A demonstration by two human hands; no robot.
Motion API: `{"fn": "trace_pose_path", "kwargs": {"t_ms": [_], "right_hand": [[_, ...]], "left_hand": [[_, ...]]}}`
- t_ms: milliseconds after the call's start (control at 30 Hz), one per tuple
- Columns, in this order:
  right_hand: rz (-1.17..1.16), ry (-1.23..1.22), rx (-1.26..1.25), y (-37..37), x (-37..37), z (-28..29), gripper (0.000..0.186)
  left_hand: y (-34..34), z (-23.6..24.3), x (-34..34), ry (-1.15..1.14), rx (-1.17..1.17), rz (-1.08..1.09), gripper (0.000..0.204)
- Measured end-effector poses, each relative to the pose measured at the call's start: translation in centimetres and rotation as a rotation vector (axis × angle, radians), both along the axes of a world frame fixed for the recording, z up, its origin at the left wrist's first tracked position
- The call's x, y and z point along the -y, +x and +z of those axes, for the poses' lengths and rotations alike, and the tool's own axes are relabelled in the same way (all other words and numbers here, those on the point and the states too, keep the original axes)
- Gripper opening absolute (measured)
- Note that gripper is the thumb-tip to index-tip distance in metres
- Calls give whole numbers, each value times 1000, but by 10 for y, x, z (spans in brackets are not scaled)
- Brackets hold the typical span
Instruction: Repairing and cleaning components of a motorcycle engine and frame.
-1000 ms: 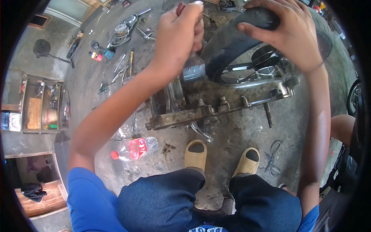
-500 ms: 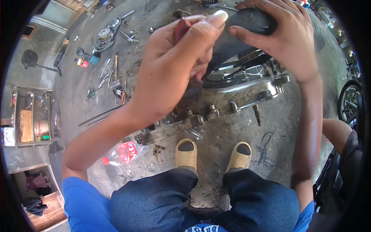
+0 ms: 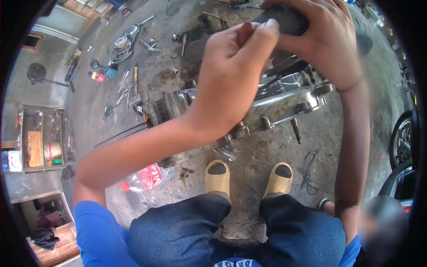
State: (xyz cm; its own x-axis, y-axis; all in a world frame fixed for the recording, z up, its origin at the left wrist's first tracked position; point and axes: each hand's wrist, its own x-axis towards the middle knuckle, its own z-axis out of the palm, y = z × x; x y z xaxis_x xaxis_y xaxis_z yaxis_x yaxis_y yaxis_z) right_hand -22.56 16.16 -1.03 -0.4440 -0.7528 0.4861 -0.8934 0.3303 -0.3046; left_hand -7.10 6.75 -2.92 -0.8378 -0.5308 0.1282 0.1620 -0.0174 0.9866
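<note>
Head: left forearm [image 3: 142,146] crosses casing [image 3: 280,106]; bottle [image 3: 149,178] nearby.

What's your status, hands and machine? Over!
Left hand gripping red-handled tool. Right hand on black tire. Left forearm hiding part of metal engine casing.

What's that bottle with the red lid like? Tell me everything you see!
The bottle looks like clear plastic, with a red cap on and a red label with white lettering. It lies on its side on the grey floor, cap pointing left. The left forearm hides part of it. Its other end is near the metal casing; I can't tell whether they touch.
</note>
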Motion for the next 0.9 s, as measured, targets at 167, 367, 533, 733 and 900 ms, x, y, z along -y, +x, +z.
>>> {"fn": "trace_pose_path", "kwargs": {"t_ms": [167, 367, 533, 733, 900], "right_hand": [[-33, 50, 84, 5, 1, 6, 27], [-82, 130, 179, 5, 1, 9, 22], [-116, 182, 260, 7, 4, 10, 20], [-2, -93, -289, -16, 2, -17, 19], [94, -245, -425, -17, 2, -17, 18]], "left_hand": [[9, 5, 5, 50, 14, 26, 39], [19, 11, 10, 91, 26, -41, 40], [11, 5, -3, -14, -46, -36, 39], [11, 9, -4, 7, -64, -53, 37], [27, 18, 15, -113, -1, -125, 36]]}}
